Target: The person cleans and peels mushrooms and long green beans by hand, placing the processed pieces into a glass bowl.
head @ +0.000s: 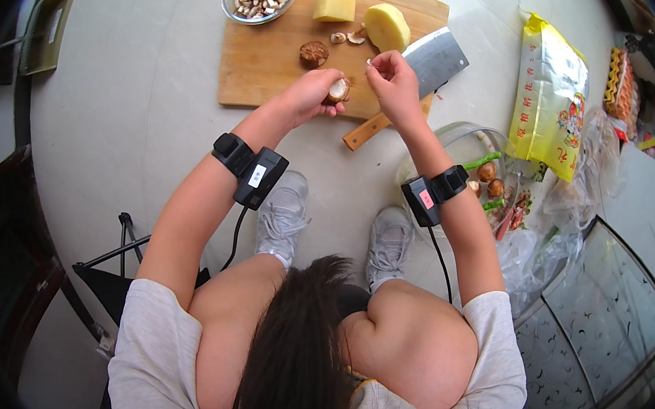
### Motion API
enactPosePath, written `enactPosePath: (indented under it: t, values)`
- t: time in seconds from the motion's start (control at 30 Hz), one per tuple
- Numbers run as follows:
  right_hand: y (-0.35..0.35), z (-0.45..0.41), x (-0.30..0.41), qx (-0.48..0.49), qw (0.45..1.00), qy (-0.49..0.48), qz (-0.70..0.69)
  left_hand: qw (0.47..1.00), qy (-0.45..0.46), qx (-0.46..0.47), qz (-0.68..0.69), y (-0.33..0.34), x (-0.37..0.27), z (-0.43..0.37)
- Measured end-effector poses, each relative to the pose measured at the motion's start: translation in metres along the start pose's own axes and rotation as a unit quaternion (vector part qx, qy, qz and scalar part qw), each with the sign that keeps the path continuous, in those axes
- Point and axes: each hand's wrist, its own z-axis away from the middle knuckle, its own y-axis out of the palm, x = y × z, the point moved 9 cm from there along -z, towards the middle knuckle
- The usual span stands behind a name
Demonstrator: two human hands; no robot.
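My left hand (317, 94) holds a brown mushroom cap (338, 90) with its pale underside showing, over the front of the wooden cutting board (257, 76). My right hand (395, 81) pinches a small whitish piece (369, 62) between thumb and fingertips, to the right of the cap. Another brown mushroom (314, 54) lies on the board, with small mushroom pieces (355, 37) behind it. Farther back are a squared yellow chunk (335, 6), perhaps potato, and a rounded one (388, 27). A cleaver (436, 61) rests across the board's right edge, its wooden handle (366, 131) partly beneath my right wrist.
A glass bowl of diced pieces (256, 19) stands at the board's back left corner. On the right, a clear bowl (459, 128) holds mushrooms and green stalks, near a yellow plastic bag (551, 96) and crumpled clear bags (583, 158). A dustpan (48, 30) is far left.
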Motion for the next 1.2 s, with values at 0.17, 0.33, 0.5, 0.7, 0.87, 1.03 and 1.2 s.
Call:
enactPosePath:
  t: [0.17,0.33,0.5,0.7,0.87,1.03,1.2]
  values:
    - [0.003,-0.022,0.0,-0.047,0.987,-0.049,0.145,0.999,0.006,-0.031,0.005,-0.018,0.003,0.002]
    - [0.018,-0.018,0.008,-0.023,0.923,-0.121,0.364,0.995,0.038,-0.091,-0.014,-0.033,-0.002,0.005]
    - [0.018,-0.012,0.006,0.043,0.924,0.0,0.38,0.983,0.09,-0.131,-0.097,-0.043,-0.009,0.007]
    - [0.015,-0.008,0.018,0.036,0.876,-0.091,0.473,0.951,0.164,-0.211,-0.156,-0.058,-0.035,0.013]
    - [0.024,-0.012,0.017,0.064,0.776,-0.137,0.612,0.943,0.189,-0.227,-0.156,-0.07,-0.042,0.016]
    - [0.012,-0.011,0.022,0.004,0.815,-0.138,0.563,0.931,0.196,-0.28,-0.125,-0.088,-0.048,0.025]
    - [0.018,0.004,0.021,0.031,0.845,-0.133,0.518,0.917,0.214,-0.325,-0.084,-0.11,-0.054,0.026]
